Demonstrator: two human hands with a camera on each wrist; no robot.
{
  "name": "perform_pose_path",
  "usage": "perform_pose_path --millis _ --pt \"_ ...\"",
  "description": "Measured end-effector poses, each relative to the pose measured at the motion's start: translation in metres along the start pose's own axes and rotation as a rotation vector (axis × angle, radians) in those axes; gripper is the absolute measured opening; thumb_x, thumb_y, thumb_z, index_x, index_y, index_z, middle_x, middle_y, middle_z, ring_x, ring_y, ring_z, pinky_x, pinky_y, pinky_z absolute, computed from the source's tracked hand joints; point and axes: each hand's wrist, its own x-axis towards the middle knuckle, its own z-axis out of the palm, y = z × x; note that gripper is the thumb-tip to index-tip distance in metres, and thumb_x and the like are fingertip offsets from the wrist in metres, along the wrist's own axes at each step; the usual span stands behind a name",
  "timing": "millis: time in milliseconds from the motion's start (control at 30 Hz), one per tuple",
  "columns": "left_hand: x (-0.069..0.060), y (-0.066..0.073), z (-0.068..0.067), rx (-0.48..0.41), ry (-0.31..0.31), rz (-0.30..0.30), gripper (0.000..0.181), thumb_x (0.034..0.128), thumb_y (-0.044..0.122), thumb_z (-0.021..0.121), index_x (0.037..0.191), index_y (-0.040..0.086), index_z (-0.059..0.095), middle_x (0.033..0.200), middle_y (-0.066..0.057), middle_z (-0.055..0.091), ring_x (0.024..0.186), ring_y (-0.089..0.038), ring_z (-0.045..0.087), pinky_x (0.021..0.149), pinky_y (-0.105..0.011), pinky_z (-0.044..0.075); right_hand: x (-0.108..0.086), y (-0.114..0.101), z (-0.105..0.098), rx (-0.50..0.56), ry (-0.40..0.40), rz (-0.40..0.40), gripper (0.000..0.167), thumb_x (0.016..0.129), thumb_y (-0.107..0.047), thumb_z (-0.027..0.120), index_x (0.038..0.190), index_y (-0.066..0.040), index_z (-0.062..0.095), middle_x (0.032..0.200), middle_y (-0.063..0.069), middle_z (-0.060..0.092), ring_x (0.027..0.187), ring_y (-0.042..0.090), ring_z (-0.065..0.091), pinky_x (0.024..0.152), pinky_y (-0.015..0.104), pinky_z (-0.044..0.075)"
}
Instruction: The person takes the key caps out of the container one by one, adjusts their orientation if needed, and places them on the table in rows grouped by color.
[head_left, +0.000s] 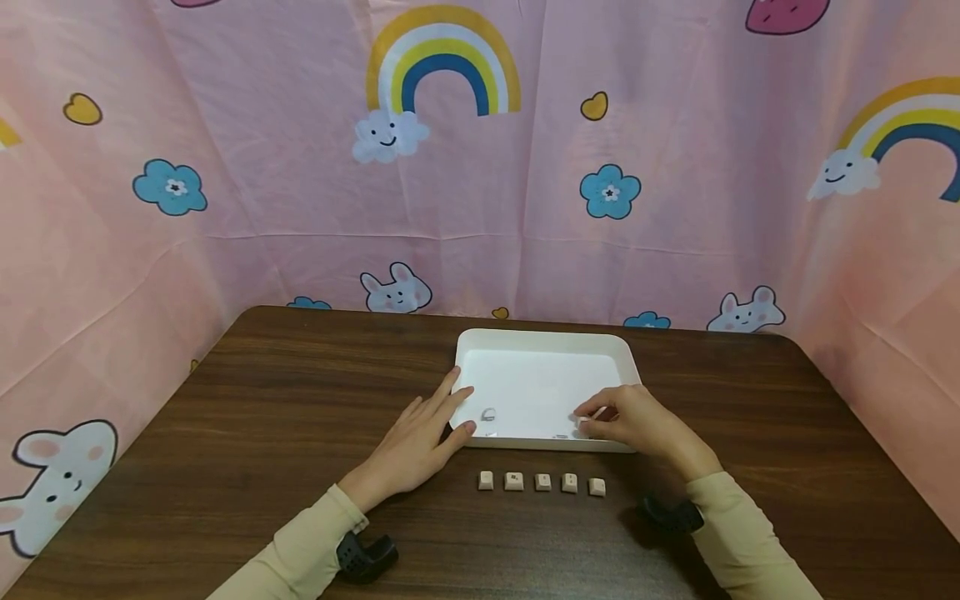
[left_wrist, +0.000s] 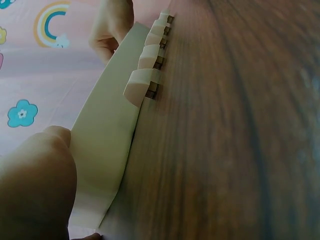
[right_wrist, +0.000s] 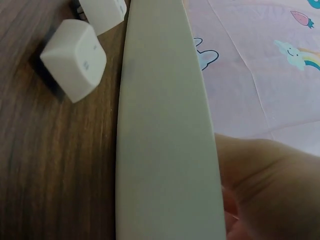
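Observation:
In the head view a white tray [head_left: 547, 445] lies on the table, its wall [left_wrist: 105, 130] tall in the left wrist view. My left hand [head_left: 416, 437] rests at the tray's left edge, fingers spread and thumb by the near left corner. Over the tray's near right part, my right hand [head_left: 641, 421] pinches a small whitish piece [head_left: 582, 423], too blurred to identify. A small clear or grey piece [head_left: 488, 414] lies inside at the near left. The right wrist view shows my right hand [right_wrist: 275, 185] behind the tray wall [right_wrist: 165, 120], fingertips mostly hidden.
Several white keycaps stand in a row along the tray's near side, from the leftmost keycap [head_left: 486, 481] to the rightmost keycap [head_left: 597, 487]. Brown wooden table [head_left: 300, 400] surrounds the tray. A patterned pink curtain [head_left: 285, 150] hangs behind and at both sides.

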Motion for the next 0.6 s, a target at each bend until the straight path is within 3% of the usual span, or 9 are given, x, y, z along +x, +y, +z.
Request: perform_pose_path --millis 167,333,600 --pt "-0.0001 0.0005 -0.0005 -0.002 0.003 -0.001 0.062 0.1077 0.05 0.044 0.16 0.019 0.035 0.173 0.0 0.007 0.15 -0.034 0.035 0.121 -0.065 0.02 0.0004 0.0014 0.0005 0.012 0.011 0.007 0.015 0.09 -0.014 0.078 0.103 -0.006 0.078 0.097 0.003 0.077 0.081 0.012 0.074 0.068 0.022 0.057" --pt "-0.0003 0.0002 -0.0007 -0.007 0.001 -0.002 0.062 0.1077 0.05 0.044 0.16 0.018 0.035 0.173 0.0 0.006 0.15 -0.034 0.035 0.121 -0.065 0.02 0.0008 0.0004 0.0022 -0.017 0.07 -0.013 0.008 0.088 -0.01 0.079 0.095 -0.008 0.076 0.091 0.0 0.076 0.082 0.015 0.074 0.074 0.028 0.06" --pt "0.0 -0.0003 -0.0004 -0.003 -0.003 0.0 0.062 0.1078 0.05 0.044 0.161 0.018 0.034 0.173 0.0 0.006 0.151 -0.034 0.034 0.121 -0.065 0.019 -0.0008 -0.0024 0.0059 -0.009 0.154 0.065 0.03 0.086 -0.006 0.081 0.114 0.003 0.074 0.101 0.012 0.077 0.089 0.023 0.075 0.078 0.035 0.062"
